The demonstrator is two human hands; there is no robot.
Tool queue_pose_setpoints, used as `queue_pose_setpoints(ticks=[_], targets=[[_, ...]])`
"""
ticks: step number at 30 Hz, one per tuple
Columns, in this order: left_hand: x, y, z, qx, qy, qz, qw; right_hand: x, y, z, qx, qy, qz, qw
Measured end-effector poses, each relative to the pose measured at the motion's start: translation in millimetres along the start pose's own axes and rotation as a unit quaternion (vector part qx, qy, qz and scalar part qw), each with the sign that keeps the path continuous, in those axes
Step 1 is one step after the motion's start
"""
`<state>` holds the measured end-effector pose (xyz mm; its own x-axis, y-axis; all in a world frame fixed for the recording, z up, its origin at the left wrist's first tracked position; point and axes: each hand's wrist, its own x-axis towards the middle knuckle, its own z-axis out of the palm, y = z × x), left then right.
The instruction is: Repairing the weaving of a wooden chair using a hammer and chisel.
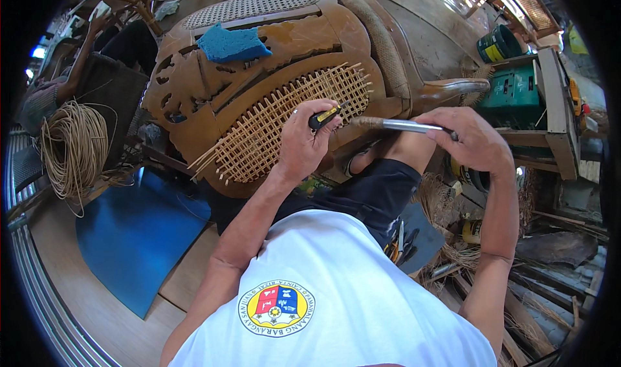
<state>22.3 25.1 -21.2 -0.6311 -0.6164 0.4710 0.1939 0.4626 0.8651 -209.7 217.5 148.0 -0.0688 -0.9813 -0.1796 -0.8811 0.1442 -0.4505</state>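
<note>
In the head view, a carved wooden chair [349,29] bears a woven cane panel [259,137]. By the panel's right part, the left hand [303,137] has its fingers clamped on a black-and-yellow handle [325,117]; the right hand's [475,140] fingers grip a metal-shafted tool [404,126]. Blue cloth [229,43] lies on the chair. Leftward are a cane coil [74,148] and a blue sheet [139,231] on pale boards [71,257]; rightward, a green crate [511,95].

Wooden rack [554,105] seen right of right hand [471,135]; caned chair [532,6] placed farther beyond; floor [458,23] ahead patched with light.
</note>
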Motion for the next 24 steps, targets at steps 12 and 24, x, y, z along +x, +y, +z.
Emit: queue_pose_setpoints(ticks=[12,24], targets=[[-1.6,-10.1,-7.7,0.049,0.015,0.021,0.998,22.7,-2.3,2.9,-0.004,0.169,-0.01,0.986],[-2.3,0.3,-10.0,0.025,0.016,-0.004,1.0,32.5,-2.6,-2.5,0.004,0.143,-0.024,0.989]])
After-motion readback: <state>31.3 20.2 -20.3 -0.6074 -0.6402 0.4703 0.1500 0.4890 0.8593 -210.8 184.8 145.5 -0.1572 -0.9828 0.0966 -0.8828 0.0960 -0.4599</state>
